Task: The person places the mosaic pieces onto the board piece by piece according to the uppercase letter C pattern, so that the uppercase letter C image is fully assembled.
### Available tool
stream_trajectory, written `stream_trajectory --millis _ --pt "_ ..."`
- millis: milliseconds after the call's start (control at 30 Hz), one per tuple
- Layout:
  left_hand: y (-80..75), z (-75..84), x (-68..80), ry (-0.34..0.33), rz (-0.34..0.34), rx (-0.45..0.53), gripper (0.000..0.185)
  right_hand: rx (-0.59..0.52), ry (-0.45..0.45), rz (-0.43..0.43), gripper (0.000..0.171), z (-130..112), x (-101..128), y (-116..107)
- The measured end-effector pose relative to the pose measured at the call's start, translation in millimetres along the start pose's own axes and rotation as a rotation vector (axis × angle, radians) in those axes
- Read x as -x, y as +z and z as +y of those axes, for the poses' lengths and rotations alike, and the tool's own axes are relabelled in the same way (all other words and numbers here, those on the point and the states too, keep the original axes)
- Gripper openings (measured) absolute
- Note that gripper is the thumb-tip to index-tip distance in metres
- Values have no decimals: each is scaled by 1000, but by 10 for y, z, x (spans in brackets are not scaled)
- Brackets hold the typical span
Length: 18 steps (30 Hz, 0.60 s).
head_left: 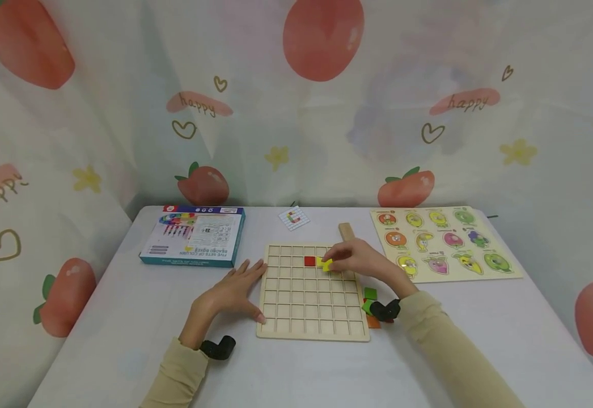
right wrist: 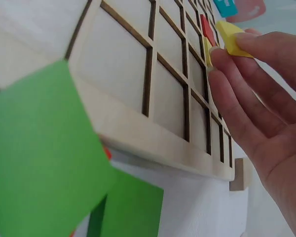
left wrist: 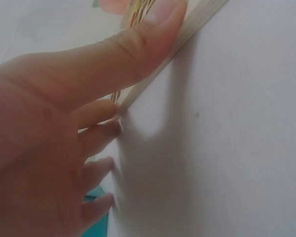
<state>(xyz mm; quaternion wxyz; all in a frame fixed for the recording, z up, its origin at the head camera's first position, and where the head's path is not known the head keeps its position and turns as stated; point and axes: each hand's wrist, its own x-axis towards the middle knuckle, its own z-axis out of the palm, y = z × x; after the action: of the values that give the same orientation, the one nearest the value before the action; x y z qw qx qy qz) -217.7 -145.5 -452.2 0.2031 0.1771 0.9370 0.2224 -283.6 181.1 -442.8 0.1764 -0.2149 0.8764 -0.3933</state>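
We took the grid board (head_left: pixel 313 294) as our landmark: a box (head_left: pixel 193 236) lay to its left rear, a small card (head_left: pixel 293 217) behind it, a peg puzzle (head_left: pixel 441 242) to its right, and loose tiles (head_left: pixel 370 300), perhaps three, beside its right edge.

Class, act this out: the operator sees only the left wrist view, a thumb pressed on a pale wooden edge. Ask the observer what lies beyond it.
Operator: What is that wooden edge?
Observer: The left rim of a wooden grid board; the left hand rests flat against it.
Operator: Anything in the grid?
Observer: One red square sits in a cell of the second row.
Operator: Where is the other hand?
Observer: The right hand pinches a yellow piece just right of the red one.
Operator: Any spare pieces?
Observer: Green pieces lie off the board's right edge.
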Motion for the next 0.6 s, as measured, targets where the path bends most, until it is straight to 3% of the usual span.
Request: stream_trajectory --millis 600 --pt "-18 -9 8 19 -7 1 116 -34 -2 26 14 -184 -292 158"
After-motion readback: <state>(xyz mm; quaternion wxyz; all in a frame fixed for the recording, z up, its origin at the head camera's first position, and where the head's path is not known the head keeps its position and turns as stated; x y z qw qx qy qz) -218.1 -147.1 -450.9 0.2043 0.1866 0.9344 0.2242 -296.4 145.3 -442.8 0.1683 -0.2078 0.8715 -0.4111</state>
